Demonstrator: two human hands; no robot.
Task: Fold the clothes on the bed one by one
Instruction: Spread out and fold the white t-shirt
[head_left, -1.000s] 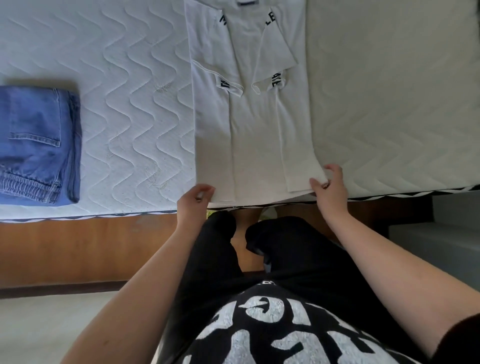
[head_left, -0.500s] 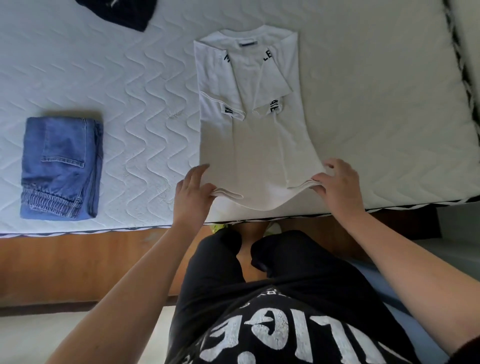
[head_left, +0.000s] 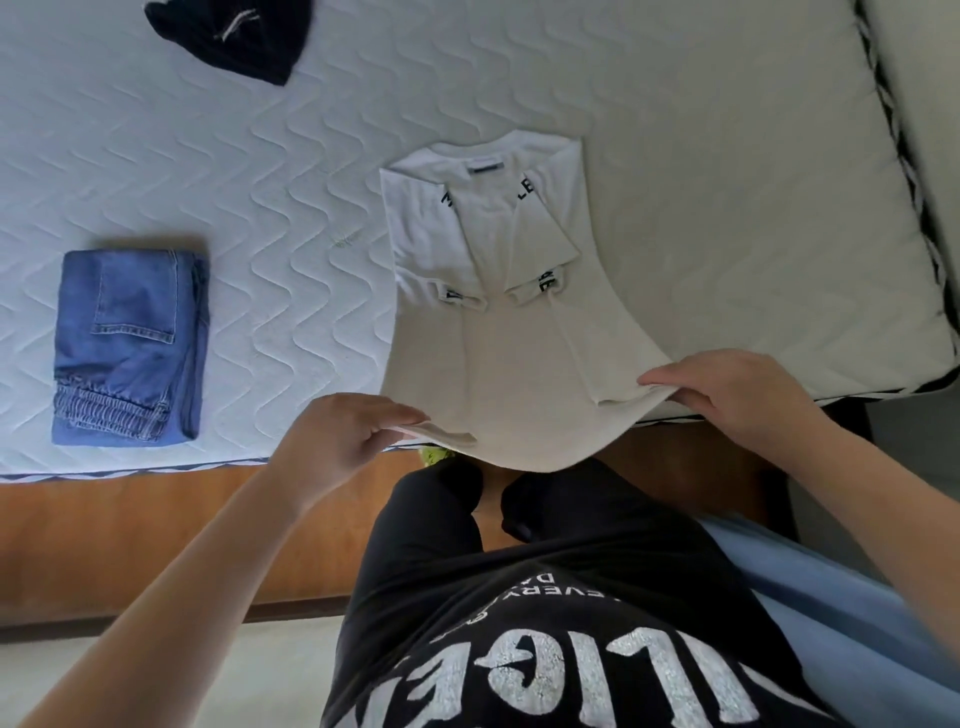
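A white T-shirt (head_left: 498, 332) lies on the white quilted mattress (head_left: 291, 171), its sleeves and sides folded inward, collar at the far end. Its hem is lifted off the bed and sags in the middle over the bed's edge. My left hand (head_left: 343, 441) pinches the hem's left corner. My right hand (head_left: 732, 395) pinches the right corner, fingers on top of the cloth. A folded pair of blue jeans (head_left: 130, 348) sits on the mattress to the left. A dark garment (head_left: 234, 36) lies unfolded at the far edge.
The wooden bed frame (head_left: 130, 540) runs below the mattress edge. My legs in black trousers stand against it. A light blue surface (head_left: 831, 613) lies at the lower right. The mattress's right border (head_left: 914, 182) has a black zigzag trim.
Both hands have taken the shirt's hem by its corners and raised it off the mattress. The view has tilted up, so more of the bed and the dark garment show.
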